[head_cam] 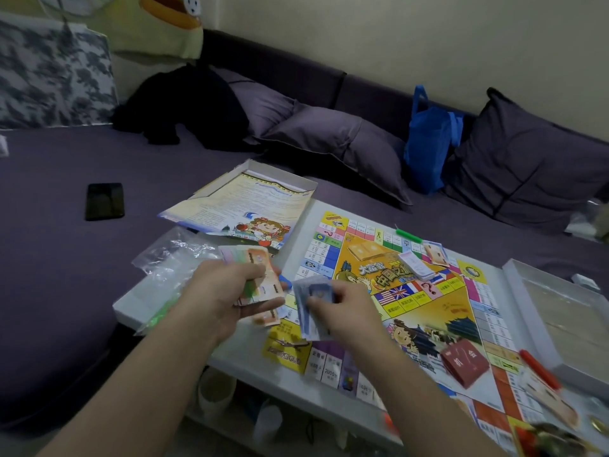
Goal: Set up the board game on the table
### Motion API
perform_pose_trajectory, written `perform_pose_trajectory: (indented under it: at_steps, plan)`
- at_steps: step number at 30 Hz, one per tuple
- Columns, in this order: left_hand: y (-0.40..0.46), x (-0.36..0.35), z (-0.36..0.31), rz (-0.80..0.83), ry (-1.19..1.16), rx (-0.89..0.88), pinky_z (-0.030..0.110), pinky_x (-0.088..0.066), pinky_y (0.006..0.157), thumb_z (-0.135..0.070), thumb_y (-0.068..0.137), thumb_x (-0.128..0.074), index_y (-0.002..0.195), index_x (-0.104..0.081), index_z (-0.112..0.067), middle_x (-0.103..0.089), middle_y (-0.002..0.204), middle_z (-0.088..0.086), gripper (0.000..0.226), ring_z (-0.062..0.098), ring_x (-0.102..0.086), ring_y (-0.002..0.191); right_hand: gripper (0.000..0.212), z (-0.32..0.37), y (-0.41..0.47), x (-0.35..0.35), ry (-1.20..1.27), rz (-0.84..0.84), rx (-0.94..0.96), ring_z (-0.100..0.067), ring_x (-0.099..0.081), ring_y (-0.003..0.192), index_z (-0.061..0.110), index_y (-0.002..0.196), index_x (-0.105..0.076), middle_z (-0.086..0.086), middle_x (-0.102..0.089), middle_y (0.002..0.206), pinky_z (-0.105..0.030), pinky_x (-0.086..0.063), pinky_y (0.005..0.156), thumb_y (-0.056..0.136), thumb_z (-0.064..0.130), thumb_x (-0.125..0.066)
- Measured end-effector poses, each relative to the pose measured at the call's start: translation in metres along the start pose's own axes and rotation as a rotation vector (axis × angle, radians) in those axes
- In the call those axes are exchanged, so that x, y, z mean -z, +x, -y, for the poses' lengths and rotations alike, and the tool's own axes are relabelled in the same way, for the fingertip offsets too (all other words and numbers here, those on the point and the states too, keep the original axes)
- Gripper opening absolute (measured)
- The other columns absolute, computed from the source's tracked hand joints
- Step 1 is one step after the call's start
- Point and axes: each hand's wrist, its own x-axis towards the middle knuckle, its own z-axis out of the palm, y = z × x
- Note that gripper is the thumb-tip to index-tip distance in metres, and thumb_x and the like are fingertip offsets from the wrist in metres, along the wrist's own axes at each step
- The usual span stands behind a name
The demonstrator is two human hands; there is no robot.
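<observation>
A colourful game board lies open on the white table. My left hand grips a fan of orange, pink and green play notes over the board's left edge. Just to the right, my right hand pinches a small stack of bluish notes. On the board lie a red card deck, a white card deck and a small pile of orange notes.
A box half holding a rules sheet sits at the table's far left, another box half at the right. Clear plastic bags lie left. A phone, pillows and a blue bag rest on the purple sofa.
</observation>
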Motion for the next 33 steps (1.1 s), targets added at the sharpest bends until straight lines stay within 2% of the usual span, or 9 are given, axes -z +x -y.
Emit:
perform_pose_trajectory:
  at_steps: [3, 6, 10, 15, 19, 22, 25, 28, 33]
  plan:
    - [-0.013, -0.021, 0.012, 0.122, 0.052, 0.011, 0.054, -0.065, 0.062, 0.005, 0.095, -0.066, 0.117, -0.063, 0.007, -0.078, 0.098, 0.024, 0.023, 0.042, -0.078, 0.085, 0.01, -0.002, -0.022, 0.041, 0.299, -0.013, -0.022, -0.023, -0.071, 0.075, 0.013, 0.095, -0.079, -0.015, -0.077, 0.089, -0.04, -0.056, 0.062, 0.098, 0.011, -0.07]
    - [-0.026, -0.046, 0.031, 0.215, 0.103, 0.037, 0.05, -0.065, 0.058, 0.001, 0.087, -0.076, 0.119, -0.064, 0.006, -0.077, 0.1, 0.026, 0.034, 0.042, -0.078, 0.085, 0.013, -0.008, -0.04, 0.071, 0.529, 0.011, -0.035, -0.027, -0.075, 0.079, 0.003, 0.107, -0.076, -0.016, -0.078, 0.092, -0.037, -0.06, 0.064, 0.099, 0.007, -0.067]
    - [-0.042, -0.08, 0.053, 0.317, 0.166, 0.045, 0.046, -0.065, 0.061, -0.007, 0.082, -0.082, 0.114, -0.069, 0.001, -0.08, 0.094, 0.017, 0.036, 0.031, -0.079, 0.082, 0.011, -0.028, -0.056, 0.093, 0.485, -0.064, -0.038, -0.035, -0.077, 0.092, 0.009, 0.105, -0.077, -0.016, -0.079, 0.097, -0.054, -0.064, 0.082, 0.098, 0.011, -0.068]
    - [-0.056, -0.113, 0.073, 0.376, 0.203, 0.055, 0.044, -0.066, 0.058, -0.011, 0.079, -0.084, 0.108, -0.072, -0.001, -0.079, 0.094, 0.019, 0.033, 0.035, -0.079, 0.084, 0.009, -0.053, -0.068, 0.111, 0.49, -0.138, -0.055, -0.027, -0.079, 0.089, 0.017, 0.104, -0.078, -0.009, -0.08, 0.095, -0.047, -0.065, 0.078, 0.098, 0.017, -0.071]
    - [-0.061, -0.133, 0.082, 0.408, 0.193, 0.107, 0.052, -0.066, 0.068, -0.012, 0.093, -0.073, 0.118, -0.065, 0.0, -0.078, 0.099, 0.023, 0.028, 0.039, -0.078, 0.089, 0.009, -0.067, -0.068, 0.125, 0.468, -0.181, -0.049, -0.027, -0.079, 0.088, 0.014, 0.104, -0.078, -0.01, -0.08, 0.095, -0.048, -0.065, 0.079, 0.099, 0.016, -0.071]
    - [-0.064, -0.143, 0.086, 0.449, 0.22, 0.091, 0.052, -0.066, 0.072, -0.008, 0.098, -0.066, 0.12, -0.065, 0.0, -0.078, 0.102, 0.024, 0.023, 0.039, -0.078, 0.093, 0.01, -0.071, -0.07, 0.138, 0.526, -0.216, -0.052, -0.023, -0.079, 0.081, 0.012, 0.104, -0.078, -0.01, -0.08, 0.093, -0.035, -0.064, 0.065, 0.098, 0.01, -0.07]
    - [-0.066, -0.149, 0.092, 0.442, 0.234, 0.05, 0.048, -0.066, 0.064, -0.007, 0.094, -0.07, 0.115, -0.068, -0.002, -0.079, 0.099, 0.022, 0.022, 0.038, -0.078, 0.089, 0.011, -0.079, -0.073, 0.148, 0.54, -0.18, -0.065, -0.019, -0.078, 0.078, 0.011, 0.106, -0.078, -0.009, -0.08, 0.092, -0.025, -0.059, 0.06, 0.099, 0.011, -0.069]
    - [-0.067, -0.154, 0.101, 0.415, 0.208, 0.057, 0.046, -0.066, 0.059, -0.008, 0.087, -0.076, 0.111, -0.07, 0.001, -0.078, 0.098, 0.023, 0.026, 0.04, -0.078, 0.086, 0.013, -0.084, -0.078, 0.155, 0.515, -0.149, -0.052, -0.018, -0.078, 0.078, 0.012, 0.108, -0.077, -0.008, -0.08, 0.091, -0.026, -0.059, 0.062, 0.1, 0.012, -0.067]
    - [-0.068, -0.159, 0.112, 0.398, 0.195, 0.081, 0.047, -0.066, 0.058, -0.007, 0.085, -0.078, 0.111, -0.07, 0.002, -0.078, 0.099, 0.023, 0.029, 0.037, -0.079, 0.087, 0.014, -0.092, -0.083, 0.173, 0.426, -0.207, -0.062, -0.017, -0.078, 0.086, 0.021, 0.105, -0.077, -0.001, -0.08, 0.093, -0.035, -0.063, 0.072, 0.104, 0.02, -0.063]
